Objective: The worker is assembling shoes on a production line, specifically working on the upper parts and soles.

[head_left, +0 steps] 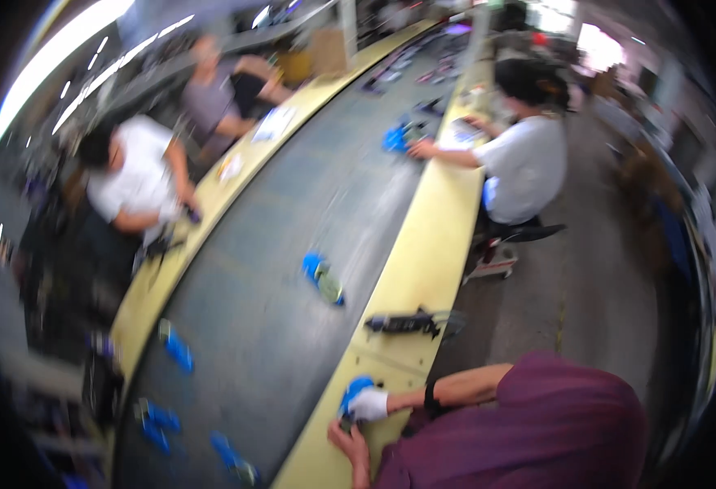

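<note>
At the lower edge of the head view, my right hand (369, 403) wears a white glove and is closed on a blue shoe (359, 386) over the yellow ledge. My bare left hand (350, 444) is close below it, fingers curled at the dark near end of the same shoe. Blur and the glove hide the exact grip and most of the shoe. On the ledge beyond my hands lies a black hand tool (403, 323), its kind unclear. Another blue shoe with a greenish inside (323, 279) lies on the dark belt.
The long dark conveyor belt (252, 326) runs between yellow ledges (411, 273). More blue shoes (177, 349) lie along its left side. A co-worker in white (525, 163) handles blue pieces on my side; two people (138, 179) sit across the belt.
</note>
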Motion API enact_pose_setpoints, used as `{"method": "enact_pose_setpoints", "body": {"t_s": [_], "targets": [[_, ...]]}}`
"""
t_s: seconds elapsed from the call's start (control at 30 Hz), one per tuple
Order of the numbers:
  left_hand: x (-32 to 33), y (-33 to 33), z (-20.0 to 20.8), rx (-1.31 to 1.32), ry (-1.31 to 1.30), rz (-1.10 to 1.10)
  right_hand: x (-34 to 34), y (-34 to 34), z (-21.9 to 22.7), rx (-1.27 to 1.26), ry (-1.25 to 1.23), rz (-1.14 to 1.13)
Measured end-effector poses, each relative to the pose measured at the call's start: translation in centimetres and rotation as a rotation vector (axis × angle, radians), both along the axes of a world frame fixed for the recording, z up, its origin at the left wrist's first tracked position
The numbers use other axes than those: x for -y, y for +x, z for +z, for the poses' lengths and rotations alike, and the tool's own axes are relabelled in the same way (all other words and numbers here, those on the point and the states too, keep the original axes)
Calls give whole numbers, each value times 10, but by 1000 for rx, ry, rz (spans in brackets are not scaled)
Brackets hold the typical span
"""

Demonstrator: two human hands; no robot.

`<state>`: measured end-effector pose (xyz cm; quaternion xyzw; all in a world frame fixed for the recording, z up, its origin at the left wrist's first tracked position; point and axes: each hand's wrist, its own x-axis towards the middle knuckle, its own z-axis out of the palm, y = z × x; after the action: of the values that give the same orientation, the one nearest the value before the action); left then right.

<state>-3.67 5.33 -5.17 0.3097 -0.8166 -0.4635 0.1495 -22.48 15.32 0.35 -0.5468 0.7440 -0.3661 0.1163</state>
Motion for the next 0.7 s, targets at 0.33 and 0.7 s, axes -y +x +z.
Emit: {"method": "enact_pose_setpoints", "body": {"t_s": [0.33,0.7], "targets": [[13,-9,52,5,-56,35,25,-9,26,878,436,-90],[11,-2,59,46,-45,20,37,2,35,704,387,-134]]}}
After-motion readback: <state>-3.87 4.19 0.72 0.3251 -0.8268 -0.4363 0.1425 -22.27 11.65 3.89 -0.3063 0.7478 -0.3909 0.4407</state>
